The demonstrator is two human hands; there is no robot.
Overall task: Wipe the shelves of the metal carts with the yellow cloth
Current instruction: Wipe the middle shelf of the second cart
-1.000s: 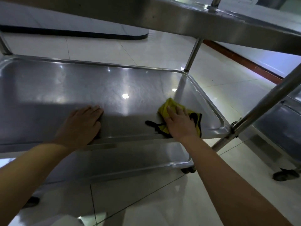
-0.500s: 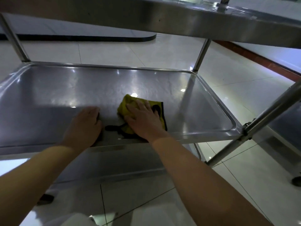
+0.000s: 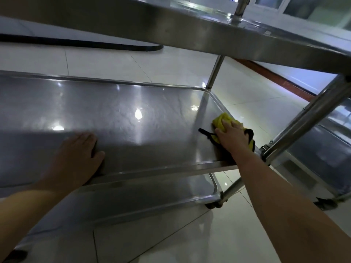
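- I am seeing three shelves on the cart in front of me: the top shelf (image 3: pixel 190 29), the middle shelf (image 3: pixel 123 118) and the bottom shelf (image 3: pixel 152 198).
- I am counting one yellow cloth (image 3: pixel 223 121).
- I am using two hands: my left hand (image 3: pixel 76 160) and my right hand (image 3: pixel 232 137).
- I am making out two cart posts, the far post (image 3: pixel 215 73) and the near post (image 3: pixel 307 118).
- I am spotting two wheels: one wheel (image 3: pixel 213 205) under this cart, another wheel (image 3: pixel 325 204) under a second cart (image 3: pixel 326 149).
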